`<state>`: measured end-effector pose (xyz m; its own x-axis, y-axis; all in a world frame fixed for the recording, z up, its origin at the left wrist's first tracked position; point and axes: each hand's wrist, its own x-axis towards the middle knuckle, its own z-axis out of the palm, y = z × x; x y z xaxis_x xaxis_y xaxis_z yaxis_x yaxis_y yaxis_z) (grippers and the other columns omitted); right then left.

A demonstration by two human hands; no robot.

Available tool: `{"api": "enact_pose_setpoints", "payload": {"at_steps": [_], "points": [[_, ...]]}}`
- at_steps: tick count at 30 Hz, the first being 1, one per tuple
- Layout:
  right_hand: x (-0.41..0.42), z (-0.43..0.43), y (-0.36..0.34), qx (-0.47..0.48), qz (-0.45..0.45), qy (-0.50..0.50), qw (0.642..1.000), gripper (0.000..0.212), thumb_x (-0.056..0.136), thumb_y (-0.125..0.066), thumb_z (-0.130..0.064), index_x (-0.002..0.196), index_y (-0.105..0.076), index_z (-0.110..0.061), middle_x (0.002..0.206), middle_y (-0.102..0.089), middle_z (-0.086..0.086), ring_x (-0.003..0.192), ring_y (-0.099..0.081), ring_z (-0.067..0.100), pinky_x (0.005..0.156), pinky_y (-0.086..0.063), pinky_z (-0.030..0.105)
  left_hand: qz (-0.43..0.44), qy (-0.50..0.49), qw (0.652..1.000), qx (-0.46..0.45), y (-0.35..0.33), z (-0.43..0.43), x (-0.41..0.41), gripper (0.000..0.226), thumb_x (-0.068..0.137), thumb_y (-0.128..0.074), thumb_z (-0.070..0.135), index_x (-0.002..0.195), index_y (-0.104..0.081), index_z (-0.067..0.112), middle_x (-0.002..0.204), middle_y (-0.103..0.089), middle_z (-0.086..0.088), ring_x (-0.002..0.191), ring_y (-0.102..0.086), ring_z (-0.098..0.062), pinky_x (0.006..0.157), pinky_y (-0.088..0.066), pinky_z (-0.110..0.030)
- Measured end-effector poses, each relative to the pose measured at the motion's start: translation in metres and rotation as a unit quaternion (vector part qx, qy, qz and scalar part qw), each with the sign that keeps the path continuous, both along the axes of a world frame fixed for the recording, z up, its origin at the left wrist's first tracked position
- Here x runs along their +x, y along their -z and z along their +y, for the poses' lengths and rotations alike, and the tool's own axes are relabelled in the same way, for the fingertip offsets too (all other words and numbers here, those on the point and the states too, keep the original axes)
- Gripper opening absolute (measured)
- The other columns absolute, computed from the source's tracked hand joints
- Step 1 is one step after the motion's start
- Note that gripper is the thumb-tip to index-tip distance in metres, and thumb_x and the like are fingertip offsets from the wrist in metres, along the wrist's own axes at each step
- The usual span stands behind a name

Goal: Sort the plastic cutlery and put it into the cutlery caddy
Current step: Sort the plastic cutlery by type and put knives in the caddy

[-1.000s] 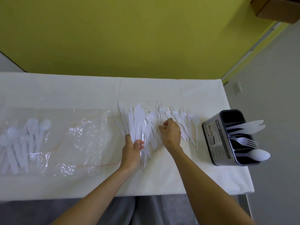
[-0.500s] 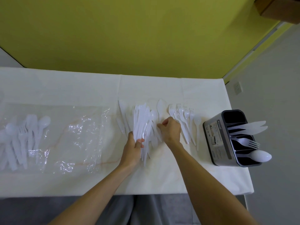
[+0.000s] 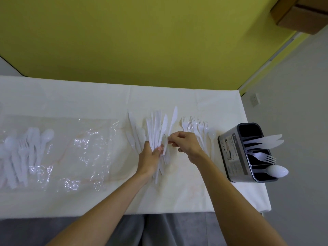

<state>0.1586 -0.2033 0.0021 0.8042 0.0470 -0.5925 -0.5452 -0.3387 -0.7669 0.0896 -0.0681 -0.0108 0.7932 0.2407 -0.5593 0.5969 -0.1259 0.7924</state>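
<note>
My left hand (image 3: 149,157) grips a fanned bundle of white plastic knives (image 3: 155,128) at mid-table, blades pointing away. My right hand (image 3: 186,144) pinches a single white knife (image 3: 171,125) by its handle beside that bundle. A few more knives (image 3: 133,132) lie on the cloth left of the bundle. Several white forks (image 3: 194,125) lie in a row to the right, partly hidden by my right hand. The grey cutlery caddy (image 3: 230,150) stands at the right table edge holding two knives (image 3: 266,142), a fork (image 3: 264,157) and a spoon (image 3: 276,171).
A crumpled clear plastic bag (image 3: 76,150) lies on the left part of the white-covered table (image 3: 204,183). On its far left sits a mixed pile of white spoons and forks (image 3: 23,150). A yellow wall runs behind the table; the table ends just right of the caddy.
The spread knives have been gathered into my left hand and lifted. My right hand moved from the forks to pinching a single knife next to the bundle.
</note>
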Motion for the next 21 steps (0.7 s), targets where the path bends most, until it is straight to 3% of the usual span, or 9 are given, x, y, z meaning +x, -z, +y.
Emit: {"api": "enact_pose_setpoints", "payload": {"at_steps": [2, 5, 8, 11, 14, 18, 21], "points": [[-0.001, 0.004, -0.002, -0.001, 0.002, -0.018, 1.000, 0.009, 0.084, -0.070, -0.017, 0.076, -0.071, -0.013, 0.080, -0.071, -0.003, 0.065, -0.058, 0.007, 0.052, -0.040, 0.019, 0.000, 0.003, 1.000, -0.015, -0.003, -0.003, 0.002, 0.019, 0.099, -0.044, 0.026, 0.114, -0.042, 0.014, 0.105, -0.066, 0.001, 0.094, -0.065, -0.015, 0.076, -0.051, -0.028], [-0.005, 0.006, 0.004, -0.005, 0.001, -0.001, 1.000, 0.014, 0.085, -0.073, -0.022, 0.081, -0.072, -0.008, 0.081, -0.069, -0.001, 0.065, -0.055, 0.011, 0.050, -0.040, 0.019, 0.011, 0.001, 1.000, -0.001, -0.005, -0.001, 0.003, 0.015, 0.100, -0.040, 0.023, 0.112, -0.035, 0.015, 0.090, -0.056, 0.009, 0.088, -0.058, -0.015, 0.071, -0.045, -0.030], [-0.009, 0.008, 0.021, -0.116, -0.031, 0.001, 0.993, 0.020, 0.084, -0.074, -0.030, 0.087, -0.067, -0.012, 0.081, -0.067, 0.000, 0.074, -0.062, 0.017, 0.063, -0.049, 0.025, 0.015, -0.014, 1.000, 0.013, 0.000, 0.006, 0.001, 0.020, 0.099, -0.041, 0.021, 0.115, -0.030, 0.014, 0.088, -0.053, -0.001, 0.088, -0.054, -0.024, 0.065, -0.041, -0.031], [-0.015, 0.015, 0.032, -0.189, -0.026, -0.029, 0.981, 0.028, 0.084, -0.074, -0.030, 0.101, -0.063, -0.011, 0.091, -0.065, 0.001, 0.084, -0.062, 0.020, 0.075, -0.052, 0.030, 0.031, -0.013, 0.999, 0.017, 0.010, 0.013, -0.004, 0.015, 0.100, -0.036, 0.017, 0.113, -0.028, 0.017, 0.088, -0.057, 0.003, 0.098, -0.059, -0.023, 0.072, -0.046, -0.033], [-0.015, 0.018, 0.032, -0.186, -0.022, -0.038, 0.982, 0.017, 0.084, -0.072, -0.020, 0.091, -0.069, -0.005, 0.083, -0.068, 0.008, 0.075, -0.061, 0.021, 0.075, -0.056, 0.036, 0.031, -0.001, 0.999, 0.020, 0.011, 0.014, -0.007, 0.018, 0.101, -0.035, 0.017, 0.118, -0.028, 0.017, 0.089, -0.061, 0.007, 0.099, -0.060, -0.020, 0.069, -0.046, -0.032], [-0.016, 0.006, 0.035, -0.180, 0.000, -0.001, 0.984, 0.023, 0.081, -0.068, -0.014, 0.087, -0.069, 0.008, 0.072, -0.065, 0.016, 0.063, -0.056, 0.020, 0.064, -0.052, 0.033, 0.011, 0.001, 1.000, 0.019, 0.010, 0.012, -0.010, 0.011, 0.101, -0.033, 0.015, 0.108, -0.026, 0.019, 0.104, -0.060, 0.007, 0.096, -0.059, -0.020, 0.064, -0.043, -0.027], [-0.017, -0.008, 0.034, -0.204, -0.004, 0.050, 0.978, 0.026, 0.084, -0.066, -0.012, 0.089, -0.066, 0.013, 0.068, -0.060, 0.016, 0.063, -0.053, 0.020, 0.065, -0.051, 0.033, 0.006, -0.003, 1.000, 0.016, 0.010, 0.012, -0.010, 0.015, 0.100, -0.031, 0.016, 0.115, -0.028, 0.018, 0.107, -0.060, 0.006, 0.099, -0.060, -0.018, 0.066, -0.043, -0.026]]}}
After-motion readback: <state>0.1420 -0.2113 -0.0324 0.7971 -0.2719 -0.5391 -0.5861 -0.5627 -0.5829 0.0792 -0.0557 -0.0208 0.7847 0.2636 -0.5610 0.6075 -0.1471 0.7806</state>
